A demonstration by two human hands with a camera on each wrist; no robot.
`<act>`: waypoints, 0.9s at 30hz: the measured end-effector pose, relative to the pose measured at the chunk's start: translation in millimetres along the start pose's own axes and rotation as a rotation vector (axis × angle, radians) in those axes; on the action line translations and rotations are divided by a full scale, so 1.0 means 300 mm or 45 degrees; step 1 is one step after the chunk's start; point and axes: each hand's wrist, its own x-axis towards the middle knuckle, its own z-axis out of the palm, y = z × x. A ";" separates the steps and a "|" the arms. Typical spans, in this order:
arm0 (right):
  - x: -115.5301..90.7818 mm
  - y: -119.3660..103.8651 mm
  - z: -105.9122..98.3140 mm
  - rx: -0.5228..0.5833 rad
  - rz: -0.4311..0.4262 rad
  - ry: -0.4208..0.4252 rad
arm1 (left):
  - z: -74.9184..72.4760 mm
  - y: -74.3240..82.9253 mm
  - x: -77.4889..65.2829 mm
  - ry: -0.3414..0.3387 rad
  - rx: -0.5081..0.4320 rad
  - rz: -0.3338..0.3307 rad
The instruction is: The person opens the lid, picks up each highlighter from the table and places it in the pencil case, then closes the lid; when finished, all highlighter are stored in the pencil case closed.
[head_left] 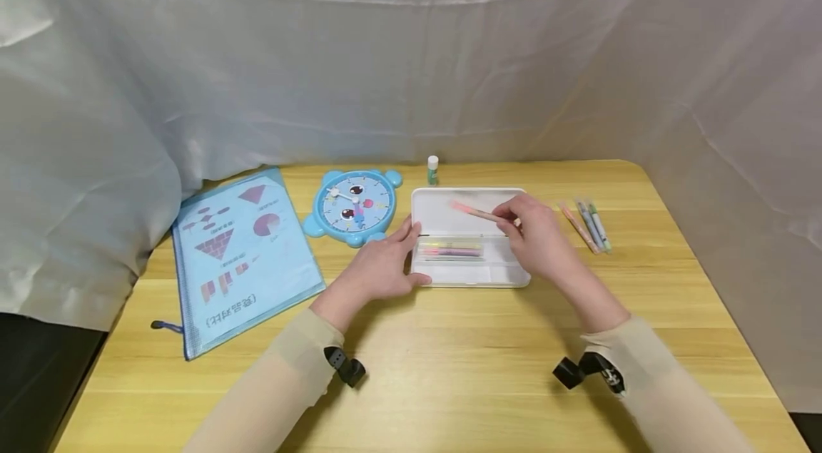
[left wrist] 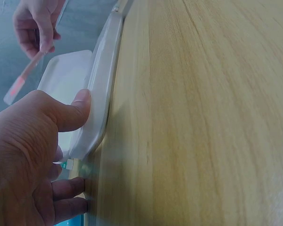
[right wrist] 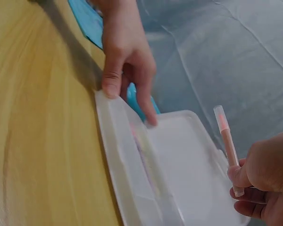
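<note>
A white pencil case point(head_left: 459, 275) lies with its lid raised, and a few coloured pens point(head_left: 452, 251) rest in its back compartment. My left hand point(head_left: 384, 264) grips the case's left end; in the left wrist view the thumb point(left wrist: 75, 113) presses on its front edge. Above the lid, my right hand point(head_left: 536, 235) pinches a pink marker point(head_left: 475, 211) near one end, its clear cap pointing left. In the right wrist view the same marker point(right wrist: 228, 148) sticks up from between thumb and fingers, apart from the case.
Several loose markers point(head_left: 587, 225) lie right of the case. A glue stick point(head_left: 432, 171) stands behind it. To the left are a blue toy clock point(head_left: 355, 203) and a blue zip folder point(head_left: 247, 260). Grey cloth point(head_left: 411, 68) hangs behind the wooden table point(head_left: 449, 382).
</note>
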 end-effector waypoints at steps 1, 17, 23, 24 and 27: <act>0.004 -0.005 0.009 -0.002 0.003 -0.020 | 0.000 0.000 0.000 -0.001 0.002 -0.003; 0.025 0.038 0.162 -0.117 -0.072 -0.185 | 0.000 0.002 0.000 -0.014 -0.010 -0.015; 0.020 0.050 0.190 -0.114 -0.076 -0.186 | -0.002 0.001 0.000 -0.008 -0.003 -0.008; 0.020 0.051 0.191 -0.110 -0.082 -0.178 | -0.002 0.001 0.000 -0.005 -0.002 -0.005; 0.019 0.057 0.193 -0.113 -0.111 -0.167 | -0.001 0.000 0.000 0.002 0.003 0.003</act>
